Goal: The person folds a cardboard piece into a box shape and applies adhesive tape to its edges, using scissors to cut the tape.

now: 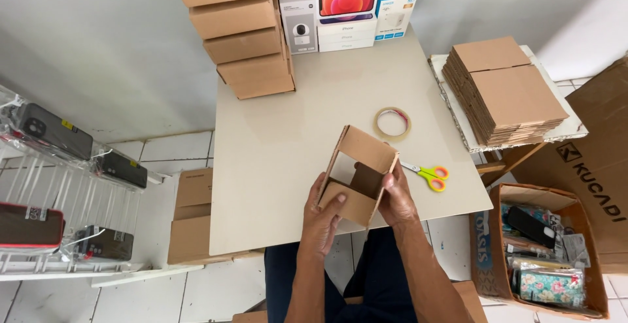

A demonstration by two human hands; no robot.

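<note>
Head view, and I'm looking down at a small cardboard box point(358, 174) held at the near edge of the tabletop point(288, 146). My left hand point(324, 215) is clamped on the box's near-left flap, fingers curled over the edge; my right hand point(396, 198) grips its right wall, thumb pressed along the side. The box is tilted, open end facing me, walls already squared up into a tube, one near flap folded partway in. By my reckoning it's roughly half formed: the shape stands, but the flaps aren't closed and nothing is taped.

Just beyond the box lies a roll of clear tape point(392, 124), untouched. Just right of the box sit yellow-and-orange scissors point(428, 174), flat on the tabletop. Far beyond the box, to its left, a leaning stack of assembled cartons point(239, 32); far behind it, some boxed electronics point(347, 9). Well right of the box, a pile of flat cardboard blanks point(504, 90) waits on a side board, so plenty remains.
</note>
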